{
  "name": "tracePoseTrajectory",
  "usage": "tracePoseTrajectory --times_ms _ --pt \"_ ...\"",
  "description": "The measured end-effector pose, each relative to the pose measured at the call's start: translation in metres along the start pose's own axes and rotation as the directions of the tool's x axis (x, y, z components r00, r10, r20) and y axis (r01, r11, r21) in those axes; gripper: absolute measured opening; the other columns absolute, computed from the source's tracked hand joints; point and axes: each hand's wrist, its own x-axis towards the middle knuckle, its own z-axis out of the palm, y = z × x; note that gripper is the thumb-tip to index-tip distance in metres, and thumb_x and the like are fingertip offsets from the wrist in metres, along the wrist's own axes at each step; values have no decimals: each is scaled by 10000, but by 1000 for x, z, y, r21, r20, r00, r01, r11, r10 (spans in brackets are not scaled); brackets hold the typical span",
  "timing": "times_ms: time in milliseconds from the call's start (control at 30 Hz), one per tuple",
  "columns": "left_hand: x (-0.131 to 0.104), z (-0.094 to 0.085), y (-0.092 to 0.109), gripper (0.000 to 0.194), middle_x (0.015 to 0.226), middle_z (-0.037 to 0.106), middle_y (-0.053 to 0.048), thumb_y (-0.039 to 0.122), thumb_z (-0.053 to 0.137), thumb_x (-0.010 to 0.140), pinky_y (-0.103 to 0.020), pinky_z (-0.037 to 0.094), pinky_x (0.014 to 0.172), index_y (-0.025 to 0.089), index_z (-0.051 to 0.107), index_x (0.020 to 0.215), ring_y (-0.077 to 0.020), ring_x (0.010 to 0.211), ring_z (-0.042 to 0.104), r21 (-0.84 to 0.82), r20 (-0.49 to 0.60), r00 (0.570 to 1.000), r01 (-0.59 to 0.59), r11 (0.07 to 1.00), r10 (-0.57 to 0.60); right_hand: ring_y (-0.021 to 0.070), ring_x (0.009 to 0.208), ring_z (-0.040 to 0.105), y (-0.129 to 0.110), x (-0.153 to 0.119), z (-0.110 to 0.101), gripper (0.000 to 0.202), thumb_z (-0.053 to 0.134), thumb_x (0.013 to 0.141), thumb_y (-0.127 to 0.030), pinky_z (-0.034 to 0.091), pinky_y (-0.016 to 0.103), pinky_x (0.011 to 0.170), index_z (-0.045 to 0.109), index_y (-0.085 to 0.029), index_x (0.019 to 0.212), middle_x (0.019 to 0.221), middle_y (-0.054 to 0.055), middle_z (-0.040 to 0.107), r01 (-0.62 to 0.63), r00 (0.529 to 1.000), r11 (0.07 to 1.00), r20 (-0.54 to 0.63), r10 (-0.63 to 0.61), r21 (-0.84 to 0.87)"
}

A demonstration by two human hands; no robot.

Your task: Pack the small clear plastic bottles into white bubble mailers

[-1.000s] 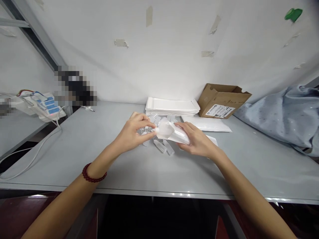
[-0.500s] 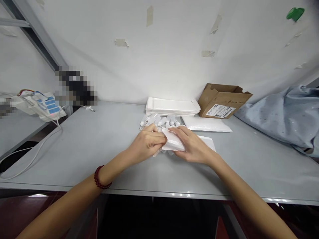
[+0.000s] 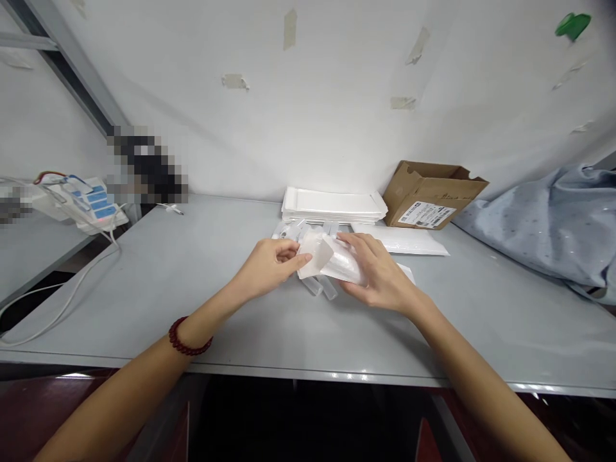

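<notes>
A white padded envelope [image 3: 342, 260] is held between my two hands above the table, its flap lifted at the left end. My right hand [image 3: 380, 273] is wrapped round the body of the envelope. With thumb and fingers together, my left hand [image 3: 274, 263] pinches the flap at its left edge. Several small clear plastic packets or tubes [image 3: 312, 286] lie under and behind the envelope, partly hidden by it and by my hands. What is inside the envelope cannot be made out.
Behind my hands, a stack of white padded envelopes [image 3: 334, 202] stands against the wall. Another envelope [image 3: 404, 240] lies flat before an open cardboard box [image 3: 436, 196]. Pale blue fabric [image 3: 543, 224] covers the right side; a power strip [image 3: 96, 204] with cables is at left.
My left hand has drawn back leftward with the flap, so the envelope's end now shows spread. The right hand has shifted slightly right, and more clear packets show below.
</notes>
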Motion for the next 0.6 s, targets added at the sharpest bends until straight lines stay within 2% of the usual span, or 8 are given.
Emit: tracePoseTrajectory --times_ms 67,133,233,333,500,567,600 --pt "1 1 0 293 482 563 12 371 603 810 -232 394 449 161 601 605 -102 428 488 -124 93 983 167 978 -156 372 1184 494 -3 -1 5 680 584 811 -390 414 548 936 320 -164 1395 1302 210 519 32 998 995 -59 -38 -99" --pt "2 3 -1 287 448 538 20 317 605 802 -221 370 406 166 552 564 -84 375 452 -239 91 962 273 932 -258 400 1230 478 -9 -2 13 669 557 856 -436 396 577 952 329 -124 1402 1334 251 510 60 990 974 -113 -86 -217" --pt "2 6 -2 259 463 539 9 276 601 803 -213 352 357 170 549 573 -93 381 474 -355 99 941 338 871 -325 379 1244 506 -21 -6 27 520 476 924 -296 400 571 977 382 -90 1392 1321 256 551 103 981 929 -119 -154 -356" --pt "2 9 -5 302 450 522 7 277 590 822 -210 326 324 176 529 544 -96 374 467 -398 153 934 358 845 -323 320 1239 539 -32 -8 37 439 383 929 -109 438 520 979 448 -112 1362 1312 208 588 141 980 873 -58 -189 -468" --pt "1 9 -4 347 525 594 -20 354 565 867 -226 428 401 159 589 581 -103 435 528 -462 205 942 332 823 -265 313 1160 599 -36 -5 39 391 347 908 -26 490 489 907 554 -57 1239 1265 215 621 203 968 844 -32 -251 -496" --pt "-1 7 -1 337 617 644 -41 386 546 880 -247 477 461 151 644 659 -123 508 581 -457 183 967 243 856 -177 316 1147 605 -33 -4 38 377 355 898 -19 491 491 892 577 -62 1199 1244 214 633 195 967 861 -55 -249 -470" --pt "-2 7 1 308 683 669 -51 374 541 882 -260 500 502 152 670 712 -138 570 611 -427 149 984 157 890 -102 310 1140 609 -30 -4 37 363 363 894 -21 491 486 889 591 -76 1171 1227 208 643 187 966 870 -76 -248 -456"
